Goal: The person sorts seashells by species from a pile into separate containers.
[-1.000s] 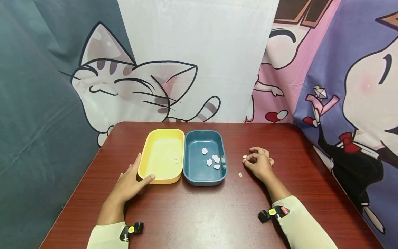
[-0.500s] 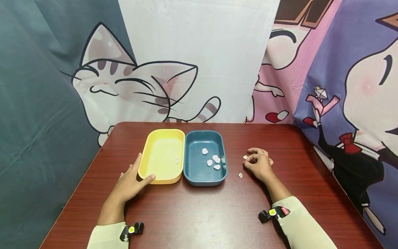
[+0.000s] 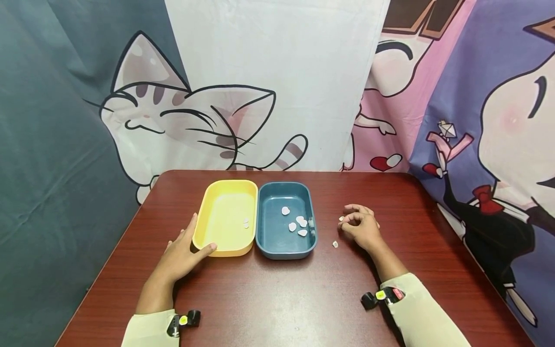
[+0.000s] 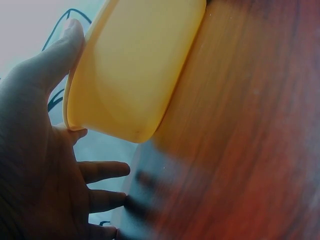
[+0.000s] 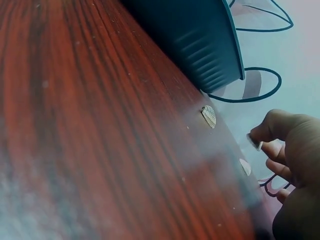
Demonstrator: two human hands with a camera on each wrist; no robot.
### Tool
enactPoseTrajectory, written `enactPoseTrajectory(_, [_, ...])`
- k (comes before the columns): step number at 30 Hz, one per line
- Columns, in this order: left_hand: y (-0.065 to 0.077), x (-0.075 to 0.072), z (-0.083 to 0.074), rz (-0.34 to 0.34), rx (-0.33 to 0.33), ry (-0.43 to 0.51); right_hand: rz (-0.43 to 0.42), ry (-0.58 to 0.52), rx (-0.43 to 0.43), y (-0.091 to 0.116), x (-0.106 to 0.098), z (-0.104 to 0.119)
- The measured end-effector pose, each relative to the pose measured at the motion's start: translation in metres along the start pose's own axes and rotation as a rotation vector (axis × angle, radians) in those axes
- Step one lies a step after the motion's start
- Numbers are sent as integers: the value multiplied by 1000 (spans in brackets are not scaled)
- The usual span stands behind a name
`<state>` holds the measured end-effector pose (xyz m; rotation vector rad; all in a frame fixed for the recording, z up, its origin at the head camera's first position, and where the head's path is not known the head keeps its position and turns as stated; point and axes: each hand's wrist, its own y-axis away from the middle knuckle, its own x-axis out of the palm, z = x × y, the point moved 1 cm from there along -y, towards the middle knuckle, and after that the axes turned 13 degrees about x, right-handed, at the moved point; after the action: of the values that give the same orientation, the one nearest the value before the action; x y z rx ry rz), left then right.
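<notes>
My right hand [image 3: 362, 229] hovers over the table, right of the blue tray [image 3: 286, 253]. Between thumb and forefinger it pinches a small seashell [image 5: 255, 141], seen edge-on in the right wrist view. Two more shells lie on the tabletop near it: a ridged one [image 5: 209, 116] and a pale one [image 5: 245, 166]. My left hand [image 3: 179, 255] rests against the near left corner of the yellow tray [image 3: 225, 251]. In the left wrist view its thumb [image 4: 70, 42] lies along the rim, with the other fingers extended and spread.
Several white shells [image 3: 292, 226] lie inside the blue tray, mostly toward its right side. Two smaller white pieces [image 3: 245, 225] lie in the yellow tray. The trays stand side by side on a reddish-brown wooden table [image 3: 277, 299], with a printed cartoon cloth [image 3: 277, 58] behind.
Only my right hand stirs, its thumb and fingers shifting slightly in almost the same spot. My left hand, the trays and the shells in them stay put.
</notes>
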<state>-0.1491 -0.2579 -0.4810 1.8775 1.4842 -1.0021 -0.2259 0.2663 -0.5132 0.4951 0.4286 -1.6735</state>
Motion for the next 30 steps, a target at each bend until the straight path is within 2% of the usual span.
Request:
enactPoseTrajectory(5, [0, -1, 0, -4, 3, -6, -26, 1, -23, -1, 0, 5])
enactPoseTrajectory(12, [-1, -1, 0, -4, 7, -1, -66, -49, -115, -3, -3, 16])
enactPoseTrajectory(18, [-1, 1, 0, -1, 2, 6, -43, -79, -115, -3, -3, 31])
enactPoseTrajectory(30, [-1, 1, 0, -2, 1, 13, -18, -126, -176, 2, 7, 71])
